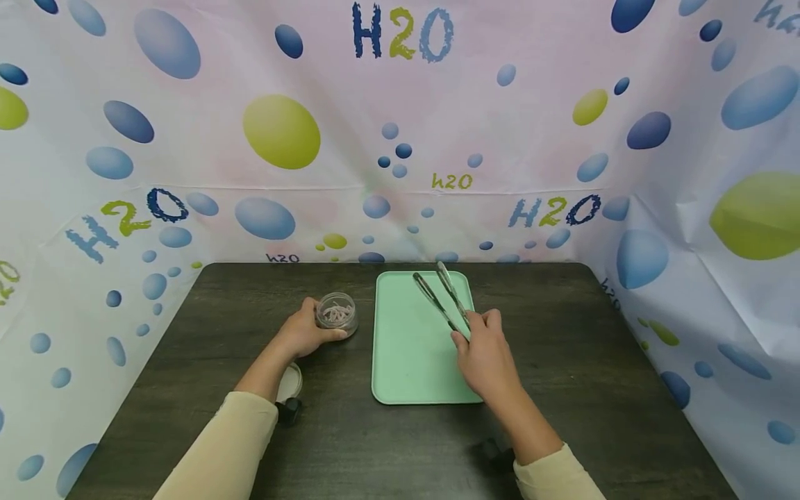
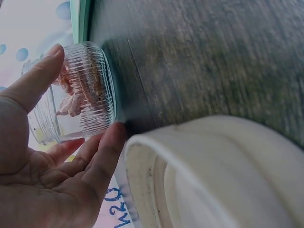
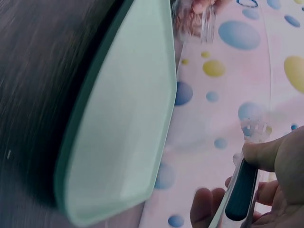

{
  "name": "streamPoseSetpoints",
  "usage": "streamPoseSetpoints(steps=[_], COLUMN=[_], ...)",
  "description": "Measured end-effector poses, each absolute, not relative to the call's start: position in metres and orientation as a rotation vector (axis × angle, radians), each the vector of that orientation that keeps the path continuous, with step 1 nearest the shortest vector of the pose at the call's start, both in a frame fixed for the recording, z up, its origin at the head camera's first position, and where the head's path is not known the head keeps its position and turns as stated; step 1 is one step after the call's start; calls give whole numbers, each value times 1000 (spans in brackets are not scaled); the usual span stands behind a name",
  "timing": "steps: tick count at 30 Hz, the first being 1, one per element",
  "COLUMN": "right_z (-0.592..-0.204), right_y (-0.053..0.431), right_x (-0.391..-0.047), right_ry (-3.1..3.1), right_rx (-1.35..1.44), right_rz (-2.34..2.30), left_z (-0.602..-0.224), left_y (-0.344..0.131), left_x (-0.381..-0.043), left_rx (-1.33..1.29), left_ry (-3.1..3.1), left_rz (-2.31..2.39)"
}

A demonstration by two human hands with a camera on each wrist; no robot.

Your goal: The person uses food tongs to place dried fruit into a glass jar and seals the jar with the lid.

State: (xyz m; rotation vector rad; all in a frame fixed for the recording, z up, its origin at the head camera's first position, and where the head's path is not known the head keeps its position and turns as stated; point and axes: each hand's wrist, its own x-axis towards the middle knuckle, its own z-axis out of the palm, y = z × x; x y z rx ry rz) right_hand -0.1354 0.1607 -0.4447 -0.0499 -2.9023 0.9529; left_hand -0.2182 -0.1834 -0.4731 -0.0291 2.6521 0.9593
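My left hand (image 1: 305, 333) holds a clear glass jar (image 1: 338, 326) on the table, left of a pale green tray (image 1: 406, 364). Thumb and fingers lie around the jar's sides. Its lid is off, and small pinkish-white pieces (image 2: 71, 105) are inside; their kind is unclear. My right hand (image 1: 487, 357) grips a pair of metal tongs (image 1: 451, 288) over the tray's right side. The two arms of the tongs stand apart, pointing away from me, with nothing between their tips.
A white lid (image 1: 290, 382) lies on the table beside my left wrist, large in the left wrist view. The dark wooden table (image 1: 562, 347) extends on both sides of the tray. Behind it hangs a patterned backdrop (image 1: 350, 76) with dots and lettering.
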Motion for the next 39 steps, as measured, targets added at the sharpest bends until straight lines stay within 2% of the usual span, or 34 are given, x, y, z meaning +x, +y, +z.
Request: streamPoseSetpoints(steps=[11,21,39], right_z=[-454,-478,-485], right_y=[227,275,287], right_x=[-129,-116,-111], right_ry=[-3008,-3212,-3310], right_rx=[-277,-333,-461], right_rz=[818,669,648], left_z=[-474,-474,-472], left_y=[-185,-185,-184], left_x=[-219,-219,-220], left_rx=[-28,-17,-10], left_ry=[2652,2651,2658], left_rz=[949,952,927])
